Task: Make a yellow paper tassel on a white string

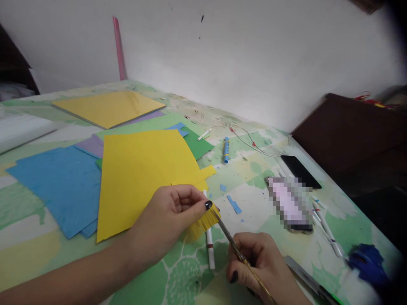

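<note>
My left hand [178, 212] pinches a small yellow paper strip [206, 221] whose lower edge is cut into a fringe. In my right hand [257, 262] are scissors [233, 245], their blades pointing up and left with the tips at the strip's right end. Under the strip lies a white marker [210, 250] with a dark red band. A large yellow sheet [140, 169] rests behind and left of my left hand, with a smaller yellow piece [208, 172] at its right edge.
Blue sheets [63, 182] lie at left, a yellow board [108, 106] behind. A blue paper roll [226, 150], blue scraps [234, 204], a phone [291, 203], a black flat object [300, 170], a cutter [308, 279] and a blue object [367, 262] are toward the right.
</note>
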The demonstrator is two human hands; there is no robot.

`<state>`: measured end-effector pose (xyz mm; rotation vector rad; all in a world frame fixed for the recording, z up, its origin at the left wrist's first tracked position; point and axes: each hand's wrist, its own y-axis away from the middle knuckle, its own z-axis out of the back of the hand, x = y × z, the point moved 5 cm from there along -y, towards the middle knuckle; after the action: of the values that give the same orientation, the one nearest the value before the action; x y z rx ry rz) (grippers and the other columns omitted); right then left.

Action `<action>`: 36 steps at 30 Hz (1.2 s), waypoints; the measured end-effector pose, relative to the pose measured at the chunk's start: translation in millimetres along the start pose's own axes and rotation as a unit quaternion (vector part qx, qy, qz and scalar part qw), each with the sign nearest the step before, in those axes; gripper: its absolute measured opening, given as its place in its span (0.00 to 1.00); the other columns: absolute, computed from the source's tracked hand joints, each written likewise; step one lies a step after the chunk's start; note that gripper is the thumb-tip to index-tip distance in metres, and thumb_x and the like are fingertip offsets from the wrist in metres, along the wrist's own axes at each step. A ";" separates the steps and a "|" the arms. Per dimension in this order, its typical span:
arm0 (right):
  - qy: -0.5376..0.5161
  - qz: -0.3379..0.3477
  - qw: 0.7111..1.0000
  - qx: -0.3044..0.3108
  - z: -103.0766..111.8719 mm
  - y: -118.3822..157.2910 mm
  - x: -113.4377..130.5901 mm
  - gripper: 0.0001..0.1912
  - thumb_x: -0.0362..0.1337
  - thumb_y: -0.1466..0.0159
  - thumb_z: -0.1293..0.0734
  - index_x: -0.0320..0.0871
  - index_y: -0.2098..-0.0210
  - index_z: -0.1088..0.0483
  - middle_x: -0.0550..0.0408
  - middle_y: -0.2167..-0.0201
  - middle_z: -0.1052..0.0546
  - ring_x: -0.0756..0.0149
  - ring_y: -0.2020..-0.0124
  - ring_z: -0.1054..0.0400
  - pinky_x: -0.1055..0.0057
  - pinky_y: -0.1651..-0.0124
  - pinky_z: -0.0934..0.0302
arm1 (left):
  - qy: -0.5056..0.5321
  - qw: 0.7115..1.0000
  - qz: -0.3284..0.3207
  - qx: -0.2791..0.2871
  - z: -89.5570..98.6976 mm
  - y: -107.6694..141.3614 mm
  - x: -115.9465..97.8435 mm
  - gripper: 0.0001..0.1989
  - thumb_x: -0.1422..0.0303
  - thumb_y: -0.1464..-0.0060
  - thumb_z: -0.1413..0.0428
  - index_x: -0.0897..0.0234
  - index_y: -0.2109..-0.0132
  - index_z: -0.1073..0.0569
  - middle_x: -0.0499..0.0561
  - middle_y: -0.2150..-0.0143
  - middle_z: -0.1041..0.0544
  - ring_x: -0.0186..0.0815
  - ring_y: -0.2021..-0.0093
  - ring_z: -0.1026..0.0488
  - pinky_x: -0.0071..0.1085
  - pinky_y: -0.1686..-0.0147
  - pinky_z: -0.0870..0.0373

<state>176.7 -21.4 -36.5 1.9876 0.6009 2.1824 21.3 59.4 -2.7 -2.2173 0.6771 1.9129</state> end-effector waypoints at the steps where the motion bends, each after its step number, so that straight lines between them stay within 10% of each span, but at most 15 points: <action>1: 0.002 -0.003 1.000 -0.001 0.1 0.2 0.3 0.24 0.47 0.55 0.23 0.40 0.83 0.39 0.66 0.86 0.45 0.78 0.81 0.56 0.77 0.80 0.62 | 0.002 1.000 0.001 -0.001 0.1 0.0 0.1 0.02 0.73 0.54 0.39 0.65 0.73 0.24 0.44 0.76 0.22 0.25 0.74 0.27 0.16 0.73 0.33; 36: 0.017 0.019 1.000 0.003 -5.3 4.9 10.8 0.31 0.61 0.55 0.28 0.40 0.82 0.41 0.64 0.85 0.44 0.77 0.80 0.55 0.77 0.79 0.60 | -0.035 0.999 -0.005 -0.010 -0.9 0.2 -6.8 0.06 0.69 0.51 0.41 0.66 0.73 0.26 0.45 0.77 0.24 0.26 0.76 0.31 0.18 0.76 0.36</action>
<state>171.0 -23.2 -24.9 1.9847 0.5791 2.2439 21.3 60.5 4.1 -2.1492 0.6376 1.9912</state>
